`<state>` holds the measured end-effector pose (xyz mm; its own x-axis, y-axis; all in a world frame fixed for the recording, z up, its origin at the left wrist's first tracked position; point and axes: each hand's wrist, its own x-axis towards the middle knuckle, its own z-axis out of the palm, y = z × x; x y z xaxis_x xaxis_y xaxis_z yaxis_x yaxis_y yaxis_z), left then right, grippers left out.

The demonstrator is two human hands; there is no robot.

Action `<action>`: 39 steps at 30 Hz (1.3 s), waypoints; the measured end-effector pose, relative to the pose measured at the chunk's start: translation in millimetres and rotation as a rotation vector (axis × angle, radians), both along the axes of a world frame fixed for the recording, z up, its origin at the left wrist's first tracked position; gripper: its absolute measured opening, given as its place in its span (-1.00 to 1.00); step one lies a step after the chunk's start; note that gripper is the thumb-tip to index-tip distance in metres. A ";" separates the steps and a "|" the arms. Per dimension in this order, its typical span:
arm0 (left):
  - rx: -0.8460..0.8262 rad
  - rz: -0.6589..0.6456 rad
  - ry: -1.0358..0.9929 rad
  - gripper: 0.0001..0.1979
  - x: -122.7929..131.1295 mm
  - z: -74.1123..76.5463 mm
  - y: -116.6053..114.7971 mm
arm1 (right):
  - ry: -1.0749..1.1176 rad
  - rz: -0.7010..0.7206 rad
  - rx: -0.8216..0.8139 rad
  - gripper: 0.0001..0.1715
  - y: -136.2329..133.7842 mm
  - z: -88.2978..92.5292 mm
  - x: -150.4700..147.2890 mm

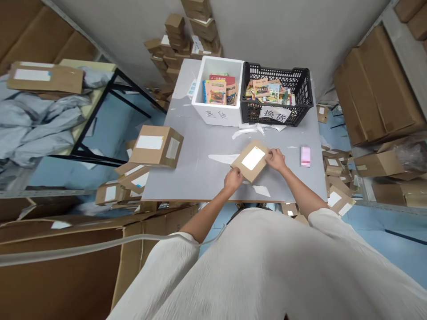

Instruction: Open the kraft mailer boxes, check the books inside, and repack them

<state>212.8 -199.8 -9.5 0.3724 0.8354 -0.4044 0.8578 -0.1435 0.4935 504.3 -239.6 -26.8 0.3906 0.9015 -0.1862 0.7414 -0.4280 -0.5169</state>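
A small cardboard box with a white label on top is held at a slant over the grey table. My left hand grips its near left corner with fingers closed. At its right corner, my right hand pinches the edge. Torn white paper strips lie beside and behind the box, and another white scrap is near the table's front edge. Whether the box touches the tabletop I cannot tell.
Behind stand a white foam bin and a black plastic crate, both holding booklets. A larger cardboard box sits at the table's left edge. A phone lies at right. Cardboard boxes litter the floor.
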 end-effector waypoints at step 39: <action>-0.117 0.335 -0.424 -0.63 14.6 -36.0 65.0 | 0.420 -0.672 0.191 -0.32 -59.7 -20.4 -13.6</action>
<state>227.4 -134.8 -45.5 0.2447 0.8946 -0.3739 0.5694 0.1795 0.8022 490.7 -299.3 -47.3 0.7911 0.5305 -0.3045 0.0855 -0.5889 -0.8037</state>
